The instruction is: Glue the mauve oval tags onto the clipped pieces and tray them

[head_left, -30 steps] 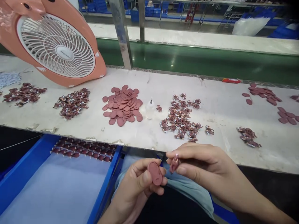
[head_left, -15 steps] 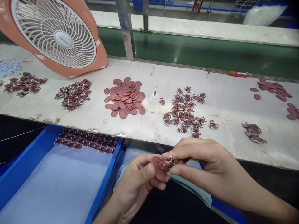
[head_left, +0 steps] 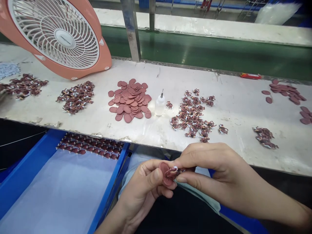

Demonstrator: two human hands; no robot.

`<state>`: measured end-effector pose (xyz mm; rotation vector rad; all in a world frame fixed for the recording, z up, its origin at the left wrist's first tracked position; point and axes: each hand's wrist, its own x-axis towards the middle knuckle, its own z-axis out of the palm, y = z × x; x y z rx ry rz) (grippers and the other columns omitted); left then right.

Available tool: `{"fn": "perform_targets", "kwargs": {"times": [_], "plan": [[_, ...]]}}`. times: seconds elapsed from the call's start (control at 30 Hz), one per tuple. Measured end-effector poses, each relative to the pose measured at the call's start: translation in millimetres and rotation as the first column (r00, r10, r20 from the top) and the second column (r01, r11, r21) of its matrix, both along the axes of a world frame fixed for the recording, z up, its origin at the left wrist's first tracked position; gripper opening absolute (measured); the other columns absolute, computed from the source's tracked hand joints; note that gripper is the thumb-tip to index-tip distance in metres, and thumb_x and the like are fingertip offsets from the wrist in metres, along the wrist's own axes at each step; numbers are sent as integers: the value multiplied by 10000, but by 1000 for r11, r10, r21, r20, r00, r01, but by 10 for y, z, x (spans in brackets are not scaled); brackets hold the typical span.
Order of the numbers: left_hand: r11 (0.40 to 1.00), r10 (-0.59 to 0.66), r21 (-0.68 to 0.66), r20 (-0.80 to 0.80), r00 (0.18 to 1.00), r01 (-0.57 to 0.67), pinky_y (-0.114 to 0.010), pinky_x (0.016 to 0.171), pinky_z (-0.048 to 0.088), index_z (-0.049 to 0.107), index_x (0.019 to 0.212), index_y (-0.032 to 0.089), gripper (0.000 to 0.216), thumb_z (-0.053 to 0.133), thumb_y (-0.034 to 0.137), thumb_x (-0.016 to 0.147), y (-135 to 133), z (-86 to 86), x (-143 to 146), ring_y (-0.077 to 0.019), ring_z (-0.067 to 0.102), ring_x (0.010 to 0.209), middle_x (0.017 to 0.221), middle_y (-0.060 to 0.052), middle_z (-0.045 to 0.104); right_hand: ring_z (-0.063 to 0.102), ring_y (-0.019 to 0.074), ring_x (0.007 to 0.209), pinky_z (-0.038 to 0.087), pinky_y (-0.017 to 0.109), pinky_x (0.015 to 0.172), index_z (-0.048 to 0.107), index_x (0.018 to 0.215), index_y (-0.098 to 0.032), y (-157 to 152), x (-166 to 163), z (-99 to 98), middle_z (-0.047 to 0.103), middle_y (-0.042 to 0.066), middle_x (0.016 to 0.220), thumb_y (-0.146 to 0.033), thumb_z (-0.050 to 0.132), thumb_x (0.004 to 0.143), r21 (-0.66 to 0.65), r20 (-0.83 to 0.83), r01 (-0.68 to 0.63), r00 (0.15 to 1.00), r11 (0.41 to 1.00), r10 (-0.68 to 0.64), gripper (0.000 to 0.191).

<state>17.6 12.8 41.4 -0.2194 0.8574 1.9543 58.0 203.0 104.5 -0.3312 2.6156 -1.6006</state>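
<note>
Pinching the oval disc in the left hand, pressing the small trimmed piece onto it with the right hand, fingertips closed. Apart a second ago, now touching, just below the worktop edge.

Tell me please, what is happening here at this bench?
A person works with bare hands in front of a white bench. The left hand pinches a reddish-brown oval disc, and the right hand holds a small brown piece against its face. On the bench lie a pile of the same discs, a small clear bottle, and scattered heaps of small pieces, with a pink fan behind. A blue tray below the bench edge holds rows of similar parts.
</note>
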Motion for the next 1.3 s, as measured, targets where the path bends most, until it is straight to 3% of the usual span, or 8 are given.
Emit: {"fn": "perform_targets", "kwargs": {"times": [0.33, 0.7, 1.3], "plan": [[1000, -21, 8, 18, 1000, 20, -145, 517, 532, 734, 688, 153, 278, 808, 420, 690, 13, -17, 11, -71, 618, 565, 647, 0, 672, 656, 29, 749, 466, 95, 737, 711, 962, -206, -24, -12, 38, 731, -56, 834, -108, 655, 891, -6, -41, -36, 999, 999, 36, 133], [1000, -19, -10, 85, 996, 20, -127, 486, 517, 758, 784, 173, 268, 797, 424, 701, -10, -63, 47, -75, 634, 572, 651, 5, 681, 666, 55, 693, 494, 117, 665, 733, 958, -215, -18, -14, -37, 730, -34, 787, -80, 677, 856, -88, 9, -8, 1000, 996, 9, 178], [999, 40, -33, 177, 983, -34, -104, 467, 503, 746, 715, 187, 221, 835, 381, 655, 22, -33, 40, -59, 641, 554, 654, 18, 703, 646, 80, 726, 476, 184, 675, 683, 915, -210, -22, -54, 17, 719, -24, 828, -71, 627, 886, 43, -49, -87, 995, 995, 89, 153]]}}
